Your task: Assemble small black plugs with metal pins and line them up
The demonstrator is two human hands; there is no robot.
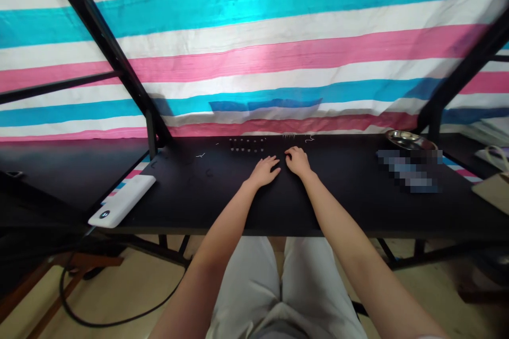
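My left hand (265, 171) lies on the black tabletop (191, 196) with its fingers stretched out and apart, holding nothing. Just to its right, my right hand (298, 161) touches the table with its fingers curled inward. Whatever may be between those fingertips is hidden or too small to make out. Beyond the left hand is a row of several small dark pieces with pale ends (248, 145). Past the right hand, by the table's back edge, several tiny thin pale pieces (288, 136) stand side by side.
Thin white scraps (200, 155) lie left of the row, and more scraps (310, 139) lie to its right. A white power bank (123, 201) rests at the left edge. A shiny metal dish (411, 141) sits back right, near a blurred-out item (409, 170). Striped sheeting (278, 53) hangs behind.
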